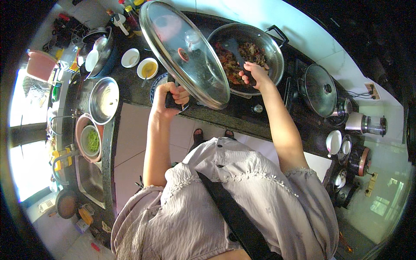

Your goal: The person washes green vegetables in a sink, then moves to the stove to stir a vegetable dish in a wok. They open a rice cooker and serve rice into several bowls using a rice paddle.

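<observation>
My left hand [169, 99] grips the dark handle of a large glass pan lid [195, 61] with a metal rim. The lid is tilted, and it overlaps the left edge of a wide metal wok [278, 65] in the view. Inside the wok lies cooked food [252, 52], brown with reddish bits. My right hand [255, 74] is closed around the handle of a dark spatula [234, 48], whose blade is over the food. Just left of the lid are a small white bowl with yellow liquid and a spoon [149, 69] and a blue-patterned plate [155, 87], partly hidden.
A second, lidded pan [320, 89] stands right of the wok. At the left are a white bowl [130, 58], a metal basin [104, 100], a bowl of green shreds [92, 141] and a sink [91, 182]. Bottles [131, 16] stand behind. The stone counter's edge [234, 122] runs before me.
</observation>
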Tool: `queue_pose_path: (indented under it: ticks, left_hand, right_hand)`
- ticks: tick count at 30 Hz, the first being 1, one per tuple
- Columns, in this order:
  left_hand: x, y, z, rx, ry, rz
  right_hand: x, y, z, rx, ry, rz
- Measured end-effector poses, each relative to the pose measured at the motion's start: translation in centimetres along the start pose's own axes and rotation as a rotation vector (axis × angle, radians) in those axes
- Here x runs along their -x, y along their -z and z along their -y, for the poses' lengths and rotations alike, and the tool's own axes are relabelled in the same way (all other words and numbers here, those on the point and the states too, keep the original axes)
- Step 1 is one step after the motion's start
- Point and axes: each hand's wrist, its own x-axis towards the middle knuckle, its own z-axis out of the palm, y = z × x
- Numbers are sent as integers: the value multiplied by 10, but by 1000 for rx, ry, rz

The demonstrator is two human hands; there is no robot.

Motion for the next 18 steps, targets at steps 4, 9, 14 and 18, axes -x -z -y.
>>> queue_pose_path:
  ticks: [4, 9, 14, 18]
  left_hand:
    - [1, 0, 1, -66, -82, 39]
    - [3, 2, -1, -59, -40, 43]
    - [3, 10, -2, -52, -48, 22]
    - [8, 5, -4, -60, -64, 18]
  right_hand:
    - [16, -4, 1, 72, 10, 54]
    - [29, 7, 1, 122, -53, 77]
    - [34, 9, -5, 134, -102, 118]
    - [40, 9, -8, 79, -78, 114]
